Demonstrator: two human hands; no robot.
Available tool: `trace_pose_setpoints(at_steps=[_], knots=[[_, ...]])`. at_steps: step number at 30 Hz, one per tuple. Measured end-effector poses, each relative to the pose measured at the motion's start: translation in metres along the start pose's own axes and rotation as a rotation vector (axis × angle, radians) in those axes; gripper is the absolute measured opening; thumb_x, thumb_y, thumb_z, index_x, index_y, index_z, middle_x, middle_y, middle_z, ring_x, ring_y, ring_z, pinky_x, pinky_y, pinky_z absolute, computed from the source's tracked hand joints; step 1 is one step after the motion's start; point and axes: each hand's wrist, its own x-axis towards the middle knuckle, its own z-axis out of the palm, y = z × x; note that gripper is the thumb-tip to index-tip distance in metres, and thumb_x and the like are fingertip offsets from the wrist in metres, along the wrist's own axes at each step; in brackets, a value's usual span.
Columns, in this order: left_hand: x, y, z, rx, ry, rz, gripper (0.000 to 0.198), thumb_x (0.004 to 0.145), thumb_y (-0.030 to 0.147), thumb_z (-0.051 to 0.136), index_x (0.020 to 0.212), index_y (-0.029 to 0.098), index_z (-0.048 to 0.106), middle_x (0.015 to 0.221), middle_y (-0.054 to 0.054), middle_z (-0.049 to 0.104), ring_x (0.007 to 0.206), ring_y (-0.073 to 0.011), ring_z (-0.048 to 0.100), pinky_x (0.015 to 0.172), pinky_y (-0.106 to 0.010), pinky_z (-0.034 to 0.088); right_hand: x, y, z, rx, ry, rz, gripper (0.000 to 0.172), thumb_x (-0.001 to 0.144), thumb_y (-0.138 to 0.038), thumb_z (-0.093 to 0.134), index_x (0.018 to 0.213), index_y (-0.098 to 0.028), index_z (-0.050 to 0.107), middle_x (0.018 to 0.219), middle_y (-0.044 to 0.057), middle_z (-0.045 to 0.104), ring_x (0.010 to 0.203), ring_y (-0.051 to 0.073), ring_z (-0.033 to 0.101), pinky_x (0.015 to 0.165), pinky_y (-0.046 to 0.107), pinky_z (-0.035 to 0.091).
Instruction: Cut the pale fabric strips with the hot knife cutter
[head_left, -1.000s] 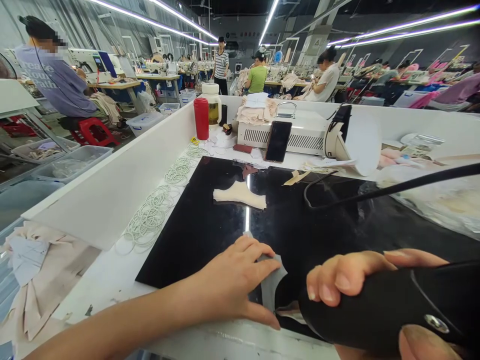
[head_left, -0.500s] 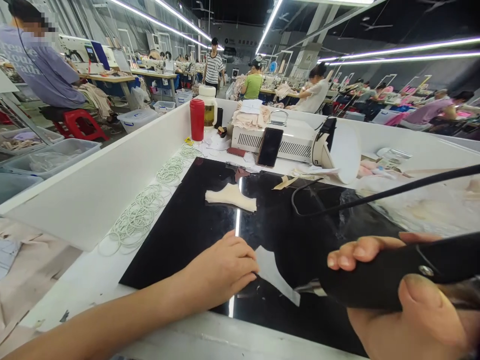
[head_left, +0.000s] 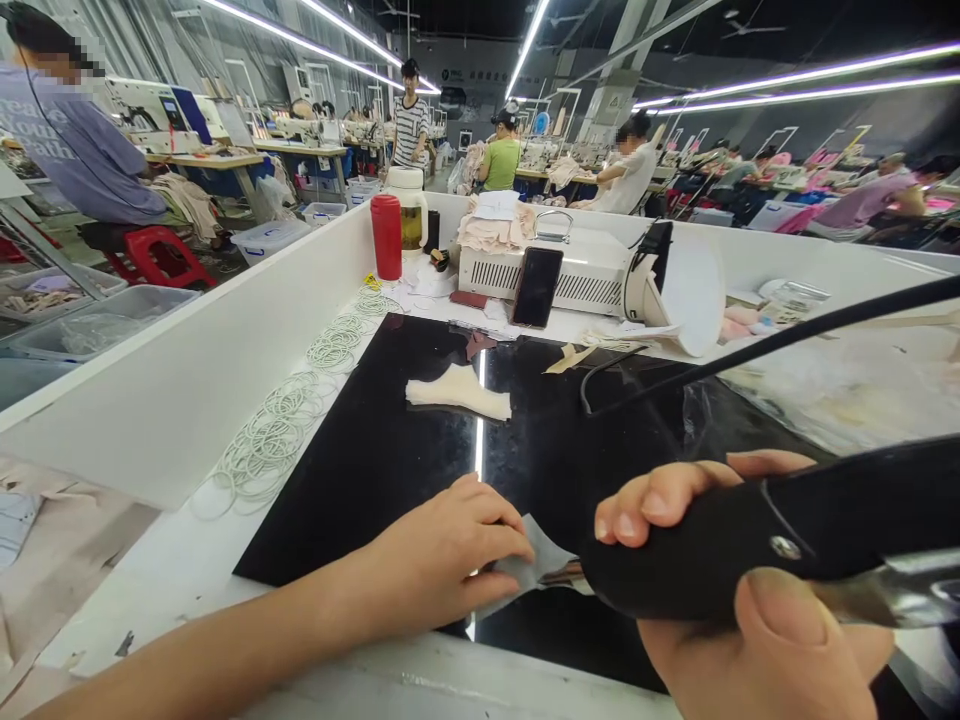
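A small grey cut piece (head_left: 538,548), thin like fabric, is over the near part of a glossy black board (head_left: 337,480). My left hand (head_left: 454,550) is closed on its left side, thumb below and fingers above. My right hand (head_left: 757,655) is wrapped round a black corded hand tool (head_left: 697,560), whose exact kind I cannot make out. The tool's metal tip (head_left: 566,575) points left and meets the right side of the grey piece. Farther back on the board lies a cream shaped piece (head_left: 459,390), apart from both hands.
Pale green rings (head_left: 274,430) lie along the left. A red cup (head_left: 386,238), a phone (head_left: 537,288) and a white machine (head_left: 585,275) stand at the back. The tool's black cable (head_left: 787,335) crosses the right side. People sit at sewing machines beyond the white wall (head_left: 180,380).
The right hand and the tool have moved left. The grey piece has turned, with the left hand still on it and the tip now closer to that hand.
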Motion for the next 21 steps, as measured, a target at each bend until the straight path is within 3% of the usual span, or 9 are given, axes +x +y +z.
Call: trace_pose_setpoints(at_steps=[11,17,21], knots=[[0.0,0.002,-0.001,0.009,-0.001,0.001,0.025,0.092,0.016,0.073,0.116,0.019,0.073,0.117,-0.007,0.069,0.112,-0.0227,0.064,0.119,-0.042,0.038,0.001,-0.002,-0.001,-0.047,-0.027,0.011,0.041,0.072,-0.037,0.088,0.103,-0.028,0.063,0.07,-0.004,0.066,0.056,0.018,0.061,0.052,0.035,0.057],[-0.004,0.002,-0.003,-0.01,-0.063,0.014,0.035,0.089,0.021,0.079,0.123,0.023,0.069,0.133,-0.006,0.067,0.129,-0.0254,0.057,0.126,-0.056,0.022,0.014,0.007,-0.01,-0.103,0.056,-0.089,0.036,0.07,-0.032,0.085,0.099,-0.026,0.064,0.069,-0.005,0.066,0.054,0.017,0.059,0.05,0.033,0.056],[-0.005,-0.001,-0.002,-0.002,-0.108,0.0,0.037,0.088,0.028,0.08,0.123,0.023,0.069,0.136,-0.005,0.067,0.133,-0.0259,0.054,0.127,-0.056,0.019,0.013,0.007,-0.012,-0.07,0.082,-0.053,0.042,0.066,-0.037,0.088,0.099,-0.025,0.064,0.067,-0.004,0.066,0.052,0.017,0.059,0.048,0.033,0.056]])
